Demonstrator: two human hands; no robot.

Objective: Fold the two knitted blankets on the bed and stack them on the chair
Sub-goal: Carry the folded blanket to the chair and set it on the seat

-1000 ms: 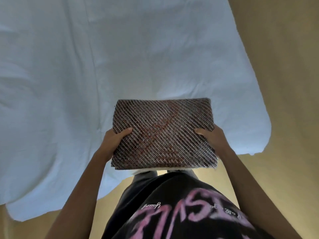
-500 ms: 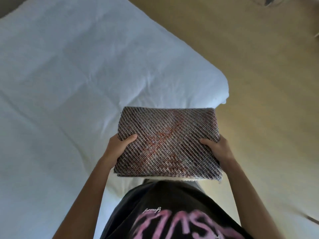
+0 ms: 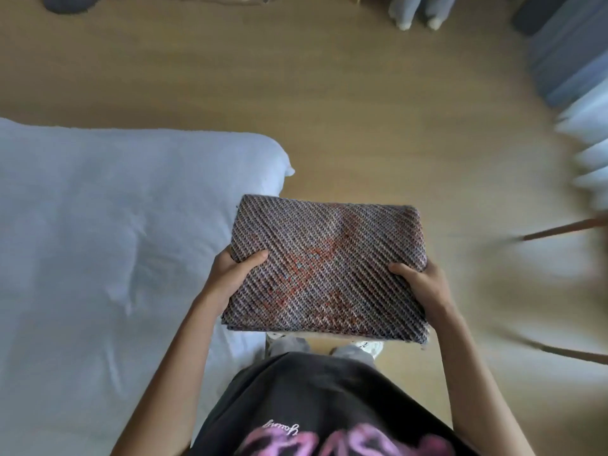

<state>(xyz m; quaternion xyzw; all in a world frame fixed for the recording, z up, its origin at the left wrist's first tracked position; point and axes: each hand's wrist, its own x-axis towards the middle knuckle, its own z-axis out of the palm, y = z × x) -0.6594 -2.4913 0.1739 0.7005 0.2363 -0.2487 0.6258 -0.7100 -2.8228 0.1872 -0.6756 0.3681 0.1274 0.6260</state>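
A folded knitted blanket (image 3: 329,268), brown-grey with a reddish pattern, is held flat in front of my chest above the wooden floor. My left hand (image 3: 230,274) grips its left edge with the thumb on top. Its right edge sits in my right hand (image 3: 424,284), thumb also on top. The bed (image 3: 115,241) with a white sheet lies to the left, its corner just behind the blanket. Blurred at the right edge are two brown wooden legs (image 3: 566,228), possibly the chair's; I cannot tell. A second blanket is not in view.
Open wooden floor (image 3: 329,110) stretches ahead. A blue-and-white blurred shape (image 3: 579,77) fills the upper right. A dark object (image 3: 69,1) lies at the top left, and pale grey feet or legs (image 3: 418,11) stand at the top.
My view has swung to the right, away from the bed toward the floor. The bed slid to the left of the frame. Both hands keep the same grip on the folded blanket.
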